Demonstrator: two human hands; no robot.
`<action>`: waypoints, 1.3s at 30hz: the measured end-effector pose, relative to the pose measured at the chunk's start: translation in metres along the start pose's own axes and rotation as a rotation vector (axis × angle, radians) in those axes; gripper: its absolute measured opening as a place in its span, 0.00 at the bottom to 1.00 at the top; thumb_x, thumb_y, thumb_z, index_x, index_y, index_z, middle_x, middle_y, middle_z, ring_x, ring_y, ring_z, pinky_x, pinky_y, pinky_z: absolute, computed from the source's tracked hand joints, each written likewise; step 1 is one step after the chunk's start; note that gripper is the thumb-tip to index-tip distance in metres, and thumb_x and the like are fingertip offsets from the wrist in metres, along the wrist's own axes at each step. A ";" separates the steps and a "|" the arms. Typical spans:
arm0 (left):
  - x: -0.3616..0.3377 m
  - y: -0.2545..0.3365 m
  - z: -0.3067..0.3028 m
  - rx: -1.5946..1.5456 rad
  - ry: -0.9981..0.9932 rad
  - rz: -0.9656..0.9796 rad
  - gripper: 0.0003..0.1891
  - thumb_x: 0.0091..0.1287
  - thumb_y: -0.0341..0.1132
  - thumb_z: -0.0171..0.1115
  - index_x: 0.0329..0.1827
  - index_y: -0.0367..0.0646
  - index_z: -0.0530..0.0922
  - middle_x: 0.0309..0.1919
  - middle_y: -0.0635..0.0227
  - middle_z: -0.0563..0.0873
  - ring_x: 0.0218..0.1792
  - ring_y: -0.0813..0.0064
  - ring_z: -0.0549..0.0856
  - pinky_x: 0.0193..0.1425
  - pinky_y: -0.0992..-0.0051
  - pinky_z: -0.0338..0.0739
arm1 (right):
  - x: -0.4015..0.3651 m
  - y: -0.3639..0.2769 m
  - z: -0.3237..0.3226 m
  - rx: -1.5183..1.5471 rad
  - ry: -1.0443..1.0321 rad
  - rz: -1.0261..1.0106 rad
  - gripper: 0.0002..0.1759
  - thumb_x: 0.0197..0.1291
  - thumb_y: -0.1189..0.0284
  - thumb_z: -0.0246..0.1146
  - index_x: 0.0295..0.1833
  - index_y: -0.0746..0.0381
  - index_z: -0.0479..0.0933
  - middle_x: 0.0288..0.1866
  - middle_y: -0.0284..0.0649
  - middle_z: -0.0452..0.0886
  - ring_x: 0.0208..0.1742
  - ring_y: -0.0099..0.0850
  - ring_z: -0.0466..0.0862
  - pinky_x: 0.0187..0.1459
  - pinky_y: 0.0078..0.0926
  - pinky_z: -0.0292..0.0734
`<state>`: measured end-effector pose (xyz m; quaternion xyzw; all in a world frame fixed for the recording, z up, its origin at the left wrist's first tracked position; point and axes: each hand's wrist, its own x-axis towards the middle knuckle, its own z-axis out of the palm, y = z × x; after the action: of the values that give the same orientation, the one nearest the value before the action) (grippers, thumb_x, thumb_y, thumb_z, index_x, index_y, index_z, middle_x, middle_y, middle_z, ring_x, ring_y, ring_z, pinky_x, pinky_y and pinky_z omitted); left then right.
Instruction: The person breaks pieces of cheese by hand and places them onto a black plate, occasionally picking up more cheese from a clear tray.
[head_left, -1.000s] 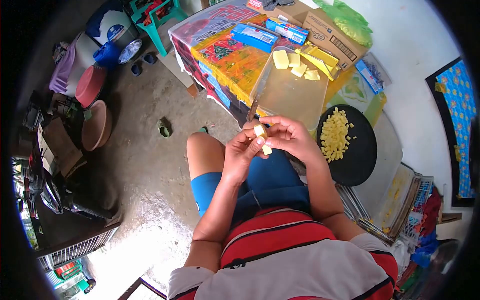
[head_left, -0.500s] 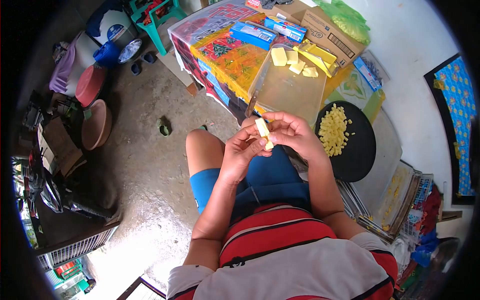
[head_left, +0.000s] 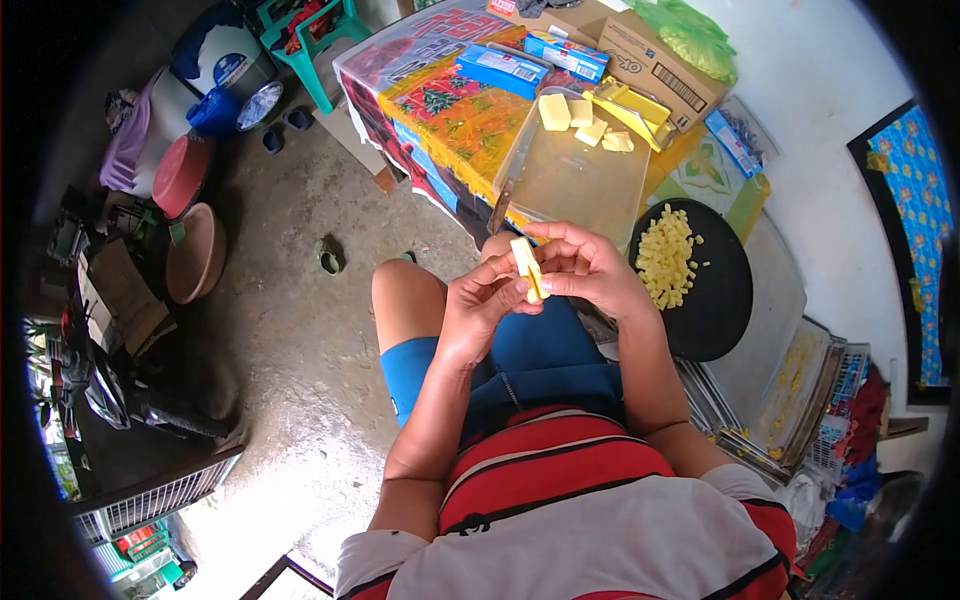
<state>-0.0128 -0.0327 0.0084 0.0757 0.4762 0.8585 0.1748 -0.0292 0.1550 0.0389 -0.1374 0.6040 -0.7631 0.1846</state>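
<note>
Above my lap, my left hand (head_left: 487, 300) and my right hand (head_left: 590, 270) hold a pale yellow block (head_left: 528, 268) between their fingertips. A split line shows along the block. On the table just ahead, larger yellow pieces (head_left: 554, 113) lie at the far end of a translucent tray (head_left: 575, 190). A knife (head_left: 502, 207) rests at the tray's left edge. To the right, many small yellow cubes (head_left: 665, 258) are heaped on a round black pan (head_left: 725, 310).
Blue boxes (head_left: 503, 70), a cardboard box (head_left: 665, 68) and a green bag (head_left: 695, 40) stand at the table's back. Metal trays (head_left: 790, 400) lie at the right. Basins (head_left: 195, 253) and a green chair (head_left: 315, 45) are at the left.
The yellow block has turned slightly between my fingers, and its two parts now lie closer together side by side. Both hands have stayed nearly in place.
</note>
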 end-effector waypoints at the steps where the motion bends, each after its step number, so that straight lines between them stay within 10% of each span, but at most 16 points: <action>1: 0.000 0.000 0.000 -0.025 0.013 -0.007 0.19 0.69 0.29 0.57 0.61 0.32 0.72 0.43 0.57 0.85 0.38 0.69 0.87 0.44 0.70 0.86 | 0.000 0.000 0.000 0.009 -0.011 -0.003 0.31 0.56 0.81 0.65 0.67 0.66 0.66 0.50 0.39 0.81 0.48 0.24 0.81 0.52 0.24 0.76; 15: 0.002 -0.004 -0.001 0.083 0.089 -0.023 0.14 0.72 0.36 0.55 0.50 0.33 0.77 0.33 0.61 0.86 0.31 0.74 0.87 0.34 0.77 0.84 | 0.006 0.013 0.008 0.010 0.034 0.001 0.18 0.64 0.76 0.61 0.58 0.68 0.71 0.46 0.37 0.81 0.46 0.22 0.81 0.48 0.21 0.77; 39: 0.005 0.001 -0.003 -0.326 0.083 -0.161 0.21 0.73 0.38 0.46 0.62 0.31 0.68 0.42 0.56 0.82 0.34 0.66 0.86 0.39 0.67 0.85 | 0.008 0.009 -0.035 -0.003 0.307 0.080 0.18 0.66 0.68 0.60 0.59 0.64 0.74 0.45 0.42 0.83 0.40 0.24 0.83 0.41 0.21 0.79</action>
<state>-0.0184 -0.0333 0.0075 -0.0272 0.3422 0.9099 0.2329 -0.0500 0.1800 0.0217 0.0046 0.6311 -0.7663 0.1204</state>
